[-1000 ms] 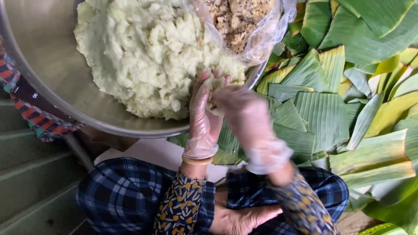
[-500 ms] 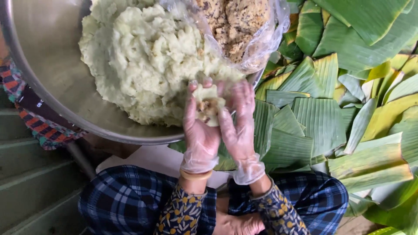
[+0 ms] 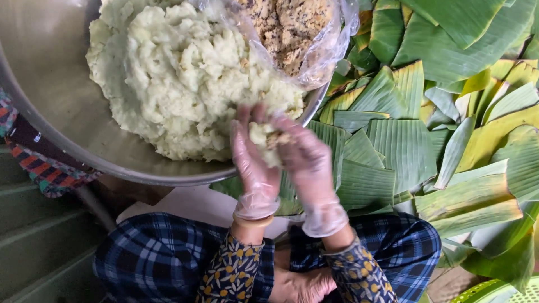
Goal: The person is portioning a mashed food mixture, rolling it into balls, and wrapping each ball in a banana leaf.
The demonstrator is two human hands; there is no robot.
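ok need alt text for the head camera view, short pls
Seen from above, two hands in clear gloves, left hand and right hand, press a lump of pale dough between them. Behind them a large metal bowl holds a dough mound and a bag of brown filling, with cut banana leaves on the right.

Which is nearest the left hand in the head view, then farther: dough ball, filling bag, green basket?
1. Dough ball: cupped between left hand and right hand.
2. Filling bag: above, on the bowl's rim.
3. Green basket: bottom right corner.
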